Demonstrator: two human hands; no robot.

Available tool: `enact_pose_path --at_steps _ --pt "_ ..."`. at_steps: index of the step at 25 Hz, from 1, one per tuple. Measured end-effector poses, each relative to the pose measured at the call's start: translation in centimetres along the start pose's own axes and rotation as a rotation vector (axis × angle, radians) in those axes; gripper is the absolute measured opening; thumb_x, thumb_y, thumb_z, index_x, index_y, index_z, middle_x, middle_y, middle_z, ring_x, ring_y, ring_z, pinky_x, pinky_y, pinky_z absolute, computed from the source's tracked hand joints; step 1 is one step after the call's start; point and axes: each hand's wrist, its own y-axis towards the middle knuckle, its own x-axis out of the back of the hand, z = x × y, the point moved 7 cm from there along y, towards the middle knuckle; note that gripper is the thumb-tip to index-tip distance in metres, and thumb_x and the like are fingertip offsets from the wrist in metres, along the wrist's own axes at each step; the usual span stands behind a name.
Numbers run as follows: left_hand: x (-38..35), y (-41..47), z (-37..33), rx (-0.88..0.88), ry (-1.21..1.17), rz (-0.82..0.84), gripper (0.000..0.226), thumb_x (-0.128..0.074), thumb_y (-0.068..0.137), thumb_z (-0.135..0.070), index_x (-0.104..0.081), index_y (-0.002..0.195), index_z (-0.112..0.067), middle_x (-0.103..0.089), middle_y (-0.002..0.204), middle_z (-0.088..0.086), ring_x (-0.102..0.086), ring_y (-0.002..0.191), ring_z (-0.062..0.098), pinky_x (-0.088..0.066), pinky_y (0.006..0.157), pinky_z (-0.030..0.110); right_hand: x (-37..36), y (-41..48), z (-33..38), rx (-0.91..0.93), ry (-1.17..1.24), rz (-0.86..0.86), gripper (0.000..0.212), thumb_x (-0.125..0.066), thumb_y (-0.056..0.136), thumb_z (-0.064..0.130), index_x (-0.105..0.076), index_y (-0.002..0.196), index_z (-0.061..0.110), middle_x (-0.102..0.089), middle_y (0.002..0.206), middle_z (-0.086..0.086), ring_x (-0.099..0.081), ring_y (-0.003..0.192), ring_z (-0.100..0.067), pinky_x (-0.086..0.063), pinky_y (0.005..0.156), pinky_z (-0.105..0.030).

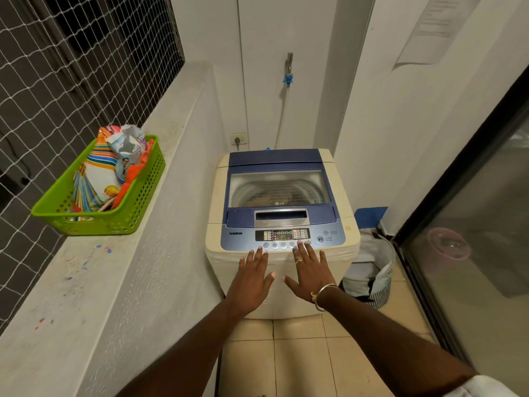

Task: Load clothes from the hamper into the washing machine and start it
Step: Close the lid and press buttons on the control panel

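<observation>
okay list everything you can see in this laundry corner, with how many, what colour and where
Washing machine: one, cream with blue top, centre, lid closed.
Control panel: one, blue, front edge of machine.
Basket: one, green, on the left ledge, holding colourful packets.
Hamper: one, white and grey, on the floor right of machine.
Tap: one, metal with blue fitting, back wall.
Wall socket: one, white, behind machine.
Netting: white, over left window.
Glass door: one, dark frame, right.
Left hand: flat on machine front edge.
Right hand: ring and bangle, fingertips at panel buttons.
</observation>
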Motion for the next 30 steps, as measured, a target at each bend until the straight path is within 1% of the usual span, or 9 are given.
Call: enact_pose_path --at_steps 13,30 --pt "-0.2 0.6 -0.3 0.008 0.001 0.011 0.064 -0.027 0.103 -0.051 -0.01 0.157 -0.021 -0.003 0.166 0.0 -0.003 0.153 0.023 0.0 0.121 0.04 -0.7 0.2 -0.7 -0.019 0.017 0.013 0.089 -0.024 0.089 0.071 -0.008 0.155 0.013 0.003 0.163 -0.008 0.005 0.15 -0.027 -0.006 0.119 -0.055" --pt "-0.4 0.5 -0.3 0.003 -0.004 0.03 0.064 -0.026 0.103 -0.049 -0.008 0.158 -0.02 0.0 0.166 0.001 -0.001 0.153 0.023 0.001 0.121 0.04 -1.0 0.3 -0.9 -0.026 0.016 0.018 0.085 -0.027 0.091 0.068 -0.01 0.155 0.014 -0.001 0.163 -0.007 0.002 0.151 -0.026 -0.007 0.118 -0.055"
